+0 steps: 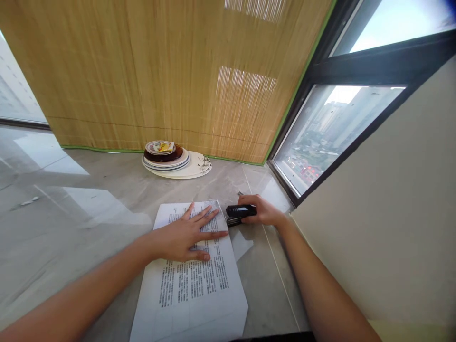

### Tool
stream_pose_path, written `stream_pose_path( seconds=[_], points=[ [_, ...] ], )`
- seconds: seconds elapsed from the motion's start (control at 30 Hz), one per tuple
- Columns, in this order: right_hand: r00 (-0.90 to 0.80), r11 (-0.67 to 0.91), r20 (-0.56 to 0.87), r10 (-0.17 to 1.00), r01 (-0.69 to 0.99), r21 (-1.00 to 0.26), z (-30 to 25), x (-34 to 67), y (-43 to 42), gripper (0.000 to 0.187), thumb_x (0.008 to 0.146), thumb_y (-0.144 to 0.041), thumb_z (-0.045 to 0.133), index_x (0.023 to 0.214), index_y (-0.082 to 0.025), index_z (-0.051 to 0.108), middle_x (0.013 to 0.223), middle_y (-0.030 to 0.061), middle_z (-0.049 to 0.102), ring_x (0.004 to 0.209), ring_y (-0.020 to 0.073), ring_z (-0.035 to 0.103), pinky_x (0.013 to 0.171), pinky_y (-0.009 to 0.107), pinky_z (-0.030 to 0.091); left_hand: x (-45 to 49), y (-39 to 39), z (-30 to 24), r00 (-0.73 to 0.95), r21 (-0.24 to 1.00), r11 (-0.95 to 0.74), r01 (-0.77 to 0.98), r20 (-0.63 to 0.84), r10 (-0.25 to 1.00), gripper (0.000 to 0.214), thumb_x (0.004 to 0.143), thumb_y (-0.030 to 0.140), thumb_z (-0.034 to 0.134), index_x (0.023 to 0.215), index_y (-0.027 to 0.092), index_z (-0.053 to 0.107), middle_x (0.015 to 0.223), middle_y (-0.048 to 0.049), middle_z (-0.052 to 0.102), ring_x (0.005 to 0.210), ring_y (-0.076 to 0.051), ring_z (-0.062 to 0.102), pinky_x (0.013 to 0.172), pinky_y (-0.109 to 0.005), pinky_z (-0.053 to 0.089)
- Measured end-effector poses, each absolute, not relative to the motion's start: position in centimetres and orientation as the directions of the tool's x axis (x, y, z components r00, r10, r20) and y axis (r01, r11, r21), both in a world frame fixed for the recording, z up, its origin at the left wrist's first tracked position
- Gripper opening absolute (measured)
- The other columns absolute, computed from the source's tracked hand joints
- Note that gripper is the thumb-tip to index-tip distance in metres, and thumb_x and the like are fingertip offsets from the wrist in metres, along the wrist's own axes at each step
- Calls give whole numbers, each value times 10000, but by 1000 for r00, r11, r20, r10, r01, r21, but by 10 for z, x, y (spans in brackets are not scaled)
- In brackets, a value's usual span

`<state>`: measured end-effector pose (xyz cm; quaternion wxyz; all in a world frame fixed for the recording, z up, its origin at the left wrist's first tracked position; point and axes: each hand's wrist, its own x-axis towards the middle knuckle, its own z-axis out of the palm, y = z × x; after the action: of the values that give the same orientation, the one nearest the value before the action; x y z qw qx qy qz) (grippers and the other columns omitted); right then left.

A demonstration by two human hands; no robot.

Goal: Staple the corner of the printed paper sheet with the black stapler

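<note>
head view, from the left: a stack of plates (166, 161) is set by the back edge of the marble ledge (71, 237), in front of the bamboo blind (160, 71). toward the ledge's right edge, printed paper (199, 280) is laid flat; whether it is one sheet or several cannot be told. its upper part is pressed down by the left hand (187, 237), with the fingers spread wide and nothing gripped. at the paper's right side, below its far corner, a black stapler (241, 211) is held by the right hand (261, 210), its fingers wrapped around the body, near the ledge's back right corner. the paper is steadied and the stapler is placed; no staple can be made out, so fastening is judged not yet done.
</note>
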<state>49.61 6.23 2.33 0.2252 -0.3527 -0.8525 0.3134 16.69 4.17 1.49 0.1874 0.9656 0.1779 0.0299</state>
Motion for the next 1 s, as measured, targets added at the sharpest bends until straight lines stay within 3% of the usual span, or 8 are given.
stream_pose_path(
  seconds=[0.17, 0.27, 0.4, 0.5, 0.57, 0.63, 0.83, 1.0],
  points=[
    [-305, 404, 273, 912, 565, -719, 17, 493, 67, 324, 788, -467, 772, 782, -178, 624, 775, -25, 526, 722, 148, 497, 654, 264, 340, 165, 42, 15, 926, 339, -865, 369, -58, 372, 717, 978, 669, 477, 1614, 485, 202, 1735, -27, -55, 1586, -421, 11, 1190, -765, -39],
    [-70, 340, 373, 925, 587, -735, 15, 469, 63, 316, 807, -455, 741, 748, -186, 588, 744, -29, 500, 695, 143, 473, 633, 267, 323, 165, 42, 17, 931, 347, -869, 354, -44, 362, 689, 976, 646, 504, 1602, 475, 273, 1743, -25, 11, 1588, -419, 48, 1195, -761, -17],
    [65, 301, 415, 908, 587, -751, 17, 427, 49, 297, 823, -414, 713, 716, -191, 549, 755, -20, 490, 689, 145, 475, 628, 277, 326, 160, 57, 18, 801, 431, -797, 423, 234, 551, 444, 1036, 408, 465, 1470, 343, 531, 1626, -64, 439, 1496, -305, 392, 1251, -586, 211],
    [-7, 323, 408, 913, 624, -711, 20, 398, 33, 250, 790, -331, 728, 724, -194, 529, 775, -14, 505, 711, 147, 490, 645, 278, 332, 147, 81, 11, 354, 576, -593, 563, 480, 803, 293, 950, 206, 433, 1104, 207, 683, 1149, -80, 736, 1108, -239, 658, 1028, -410, 483],
    [-121, 371, 386, 914, 634, -679, 23, 380, 19, 236, 758, -271, 735, 740, -197, 512, 807, -11, 524, 732, 145, 501, 663, 275, 345, 137, 95, 5, 94, 653, -446, 612, 500, 861, 211, 862, 168, 455, 908, 197, 659, 906, -45, 721, 872, -218, 663, 834, -348, 512],
    [-232, 419, 356, 905, 624, -659, 24, 362, 4, 235, 757, -243, 719, 762, -204, 488, 852, -9, 537, 751, 141, 510, 669, 269, 358, 131, 103, -1, -13, 681, -371, 632, 487, 873, 177, 817, 158, 459, 833, 205, 629, 802, -14, 682, 760, -198, 624, 727, -313, 477],
    [-413, 479, 259, 873, 629, -612, 15, 326, -27, 281, 774, -298, 703, 833, -225, 438, 959, 6, 553, 779, 154, 542, 647, 274, 372, 131, 106, -7, 65, 648, -415, 638, 491, 869, 183, 809, 165, 453, 819, 209, 631, 809, -6, 688, 755, -192, 618, 728, -305, 469],
    [-465, 499, 212, 859, 670, -550, 10, 324, -27, 230, 797, -309, 665, 898, -228, 475, 1009, 27, 573, 803, 176, 578, 655, 284, 405, 136, 108, -10, 249, 506, -484, 714, 462, 851, 273, 889, 273, 505, 937, 223, 769, 1091, -69, 743, 1073, -273, 630, 996, -414, 467]
  ],
)
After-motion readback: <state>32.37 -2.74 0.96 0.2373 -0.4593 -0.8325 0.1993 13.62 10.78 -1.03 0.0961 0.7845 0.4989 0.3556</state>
